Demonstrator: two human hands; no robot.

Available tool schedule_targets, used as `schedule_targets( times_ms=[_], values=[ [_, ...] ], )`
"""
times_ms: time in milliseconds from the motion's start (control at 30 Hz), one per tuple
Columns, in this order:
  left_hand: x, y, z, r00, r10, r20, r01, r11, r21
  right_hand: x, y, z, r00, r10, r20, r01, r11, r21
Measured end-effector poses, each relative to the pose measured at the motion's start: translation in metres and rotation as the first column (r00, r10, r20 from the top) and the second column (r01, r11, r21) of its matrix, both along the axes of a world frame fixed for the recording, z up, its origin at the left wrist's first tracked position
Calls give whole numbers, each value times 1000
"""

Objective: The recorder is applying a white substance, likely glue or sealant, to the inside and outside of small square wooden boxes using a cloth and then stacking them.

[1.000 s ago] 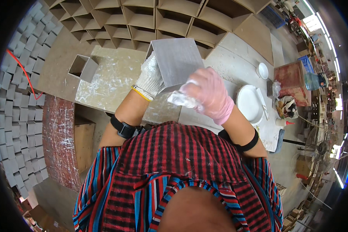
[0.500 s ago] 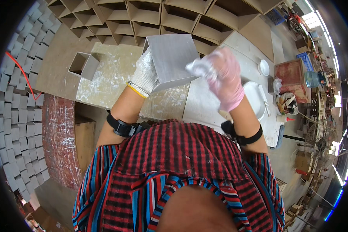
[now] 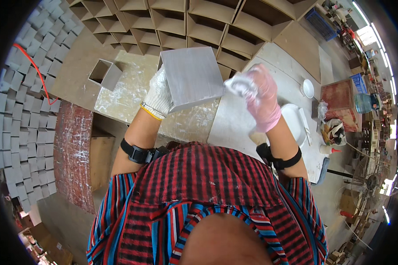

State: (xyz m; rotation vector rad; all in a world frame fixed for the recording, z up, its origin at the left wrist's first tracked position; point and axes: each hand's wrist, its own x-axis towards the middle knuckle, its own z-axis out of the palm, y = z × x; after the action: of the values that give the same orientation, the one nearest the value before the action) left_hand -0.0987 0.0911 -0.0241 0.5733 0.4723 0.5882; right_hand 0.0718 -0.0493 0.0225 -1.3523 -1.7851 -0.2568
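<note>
My left hand point(image 3: 160, 92), in a white knit glove with a yellow cuff edge, holds up a grey box point(image 3: 194, 76). Its fingers go into the box's left side and are partly hidden there. A smooth, streaky grey face of the box is turned up toward me. In a pink glove, my right hand point(image 3: 264, 99) grips a crumpled white cloth point(image 3: 242, 85) smeared with white. The cloth is at the box's right edge; whether it touches cannot be told. Another grey box point(image 3: 105, 74), with an open side, rests on the table to the left.
Brown compartment shelving point(image 3: 172, 22) stands along the table's far side. On the right part of the table are a white basin point(image 3: 292, 115), a small white bowl point(image 3: 307, 88) and a bottle with a red tip point(image 3: 329, 150). Many grey boxes point(image 3: 28, 128) are stacked at far left.
My right hand and the cloth have moved slightly right, toward the box's right edge and off its face. The held box has shifted slightly down, and the whole view has turned a little.
</note>
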Motion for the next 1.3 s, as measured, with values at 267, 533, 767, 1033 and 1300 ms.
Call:
schedule_targets(
  times_ms=[267, 533, 767, 1033, 1300],
  values=[
    [-8, -16, -1, 999, -9, -52, 3, 994, -110, 14, 18, -11, 999, 39, -21, -40, 995, -88],
    [-20, -21, -10, 998, -5, -63, 3, 999, -32, 14, 29, -5, 998, 59, -10, -59, 996, -69],
    [-32, -16, -20, 998, 56, 7, -55, 994, -91, -1, 19, -12, 858, 41, -511, -149, 974, -173],
    [-53, -19, -27, 990, 10, 138, -40, 975, 216, -12, 13, -27, 683, 56, -728, -223, 965, -135],
    [-65, -29, -6, 856, 503, -119, 212, -132, 968, -7, -16, -73, 435, 9, -900, -284, 950, -128]
  ],
)
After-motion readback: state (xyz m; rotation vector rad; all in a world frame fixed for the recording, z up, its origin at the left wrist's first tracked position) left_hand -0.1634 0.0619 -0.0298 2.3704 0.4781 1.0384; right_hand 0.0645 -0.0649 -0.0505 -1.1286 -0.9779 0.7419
